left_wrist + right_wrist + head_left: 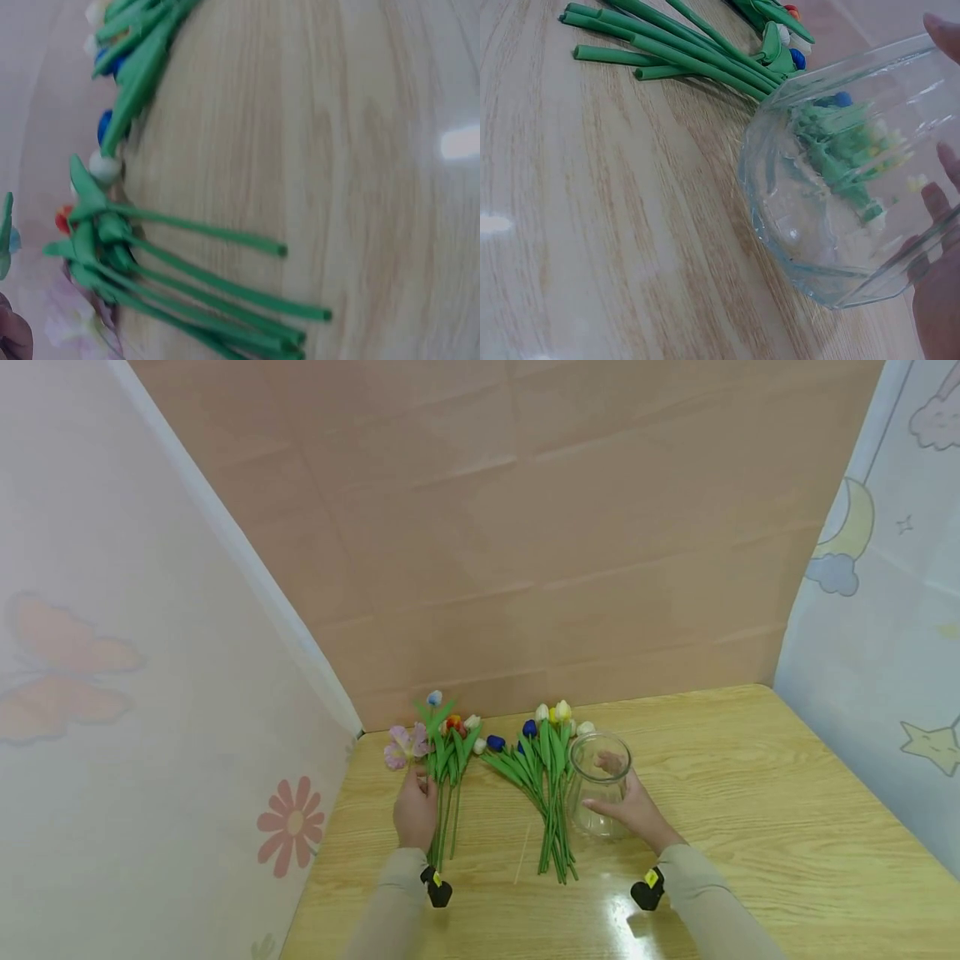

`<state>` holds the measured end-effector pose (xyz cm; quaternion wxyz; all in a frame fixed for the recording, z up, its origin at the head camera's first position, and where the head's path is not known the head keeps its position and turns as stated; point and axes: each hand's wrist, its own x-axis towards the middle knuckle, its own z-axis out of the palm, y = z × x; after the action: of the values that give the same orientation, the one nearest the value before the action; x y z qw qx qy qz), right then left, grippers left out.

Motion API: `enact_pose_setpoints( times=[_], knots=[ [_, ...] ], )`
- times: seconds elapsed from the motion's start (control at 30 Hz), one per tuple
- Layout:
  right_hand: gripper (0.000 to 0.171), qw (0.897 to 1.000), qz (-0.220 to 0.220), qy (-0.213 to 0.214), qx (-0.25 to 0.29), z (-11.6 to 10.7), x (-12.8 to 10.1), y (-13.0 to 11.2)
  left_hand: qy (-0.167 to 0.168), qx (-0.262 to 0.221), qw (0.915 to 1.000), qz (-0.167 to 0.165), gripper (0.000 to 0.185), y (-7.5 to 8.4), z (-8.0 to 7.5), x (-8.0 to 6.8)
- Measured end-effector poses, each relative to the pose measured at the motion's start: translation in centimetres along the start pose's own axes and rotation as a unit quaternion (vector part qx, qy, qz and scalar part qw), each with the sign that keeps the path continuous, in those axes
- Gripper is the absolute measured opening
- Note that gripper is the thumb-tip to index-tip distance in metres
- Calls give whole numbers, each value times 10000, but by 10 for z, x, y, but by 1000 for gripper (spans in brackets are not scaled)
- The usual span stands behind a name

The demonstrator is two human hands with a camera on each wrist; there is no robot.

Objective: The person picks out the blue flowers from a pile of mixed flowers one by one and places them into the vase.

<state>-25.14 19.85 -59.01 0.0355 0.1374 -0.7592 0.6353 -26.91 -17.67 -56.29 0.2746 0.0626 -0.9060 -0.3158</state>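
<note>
stems (552,835): green | tulips (530,727): blue, white, yellow, orange-red | vase (817,202): colourless | table (720,785): yellowish woodgrain

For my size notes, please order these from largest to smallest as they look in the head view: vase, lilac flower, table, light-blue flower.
1. Table
2. Vase
3. Lilac flower
4. Light-blue flower

No two look alike in size.

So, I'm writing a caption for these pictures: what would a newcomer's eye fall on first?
Probably the clear glass vase, held in the right hand over to the right. Just left of it, a bunch of white, yellow and deep-blue tulips lies on the wood-grain table. Farther left, the frilly lilac flower stands out near the left hand.
</note>
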Motion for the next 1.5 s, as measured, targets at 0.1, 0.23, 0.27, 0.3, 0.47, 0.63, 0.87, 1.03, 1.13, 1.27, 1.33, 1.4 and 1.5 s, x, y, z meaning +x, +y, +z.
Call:
enact_pose_setpoints(
  times=[0.1, 0.23, 0.27, 0.3, 0.47, 0.63, 0.87, 1.03, 1.13, 1.27, 1.33, 1.4, 1.5],
  knots=[
    [87, 10000, 23, -11, -13, 0, 0, 1, -143, 121, 9995, -254, 15, -15, -2, 0],
    [87, 10000, 75, -40, -14, 0, -1, 1, -568, 397, 9957, -614, 18, -26, -6, -2],
    [87, 10000, 85, -45, -16, 0, -1, 1, -700, 505, 9940, -676, 19, -28, -7, -3],
    [87, 9999, 93, -52, -19, 0, -1, 1, -825, 604, 9920, -737, 19, -30, -8, -4],
    [87, 9999, 132, -88, -38, 1, -1, 2, -1378, 1165, 9805, -774, 18, -39, -12, -8],
    [86, 9999, 99, -104, -87, 1, -2, 1, -1785, 1583, 9693, -603, 12, -43, -15, -10],
    [85, 9998, 122, -93, -142, 1, -2, 3, -2018, 1702, 9620, -705, 13, -38, -12, -5],
    [86, 9997, 114, -82, -194, -1, -2, 2, -1271, 1647, 9779, -184, 17, -8, -1, -2],
    [87, 9998, 96, -27, -172, -1, -1, 1, -1130, 1486, 9820, 281, 17, 23, 6, -4],
    [87, 9999, 54, 0, -146, -2, 0, 2, -1524, 1002, 9810, 662, 16, 61, 17, -14],
    [87, 9999, 59, -6, -117, -1, 0, 2, -1851, 776, 9762, 818, 15, 77, 23, -22],
    [87, 9999, 69, -32, -110, -1, 0, 3, -2131, 678, 9682, 1119, 15, 89, 30, -33],
    [86, 9999, 72, -30, -76, -1, 0, 2, -2626, 623, 9505, 1540, 18, 102, 40, -49]
  ],
)
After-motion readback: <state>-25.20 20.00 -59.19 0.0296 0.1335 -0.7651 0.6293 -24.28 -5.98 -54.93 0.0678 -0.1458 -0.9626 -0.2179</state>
